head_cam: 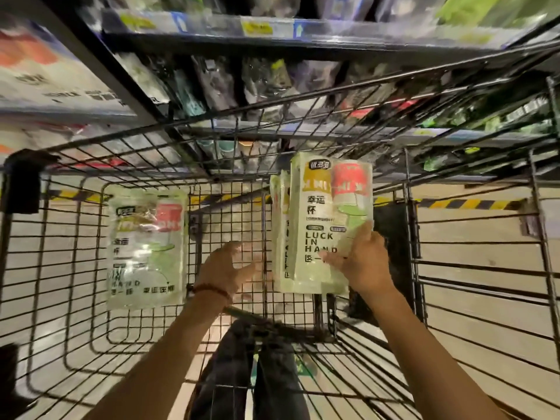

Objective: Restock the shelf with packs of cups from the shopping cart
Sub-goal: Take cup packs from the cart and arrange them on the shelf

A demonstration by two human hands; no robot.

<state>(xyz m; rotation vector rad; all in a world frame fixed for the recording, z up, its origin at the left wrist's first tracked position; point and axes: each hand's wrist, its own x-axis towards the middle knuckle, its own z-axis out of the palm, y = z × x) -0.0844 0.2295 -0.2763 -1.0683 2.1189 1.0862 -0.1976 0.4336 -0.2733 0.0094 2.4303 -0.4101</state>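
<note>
I look down into a black wire shopping cart [472, 262]. My right hand [363, 259] grips a pack of cups [327, 213], a pale green and white bag with a red cup picture, held upright above the cart floor. A second similar pack [280, 231] stands just behind it on its left side. My left hand [225, 268] hovers with fingers spread just left of those packs, not touching them. Another pack of cups [145, 250] lies flat on the cart floor at the left. The shelf [272, 43] rises beyond the cart's far end.
The shelf levels hold dark and green bagged goods [266, 77] with yellow price labels [257, 27]. White boxes [45, 74] fill the shelves at the left. A yellow-black hazard stripe [472, 204] runs along the floor. My dark trousers [242, 374] show below the cart.
</note>
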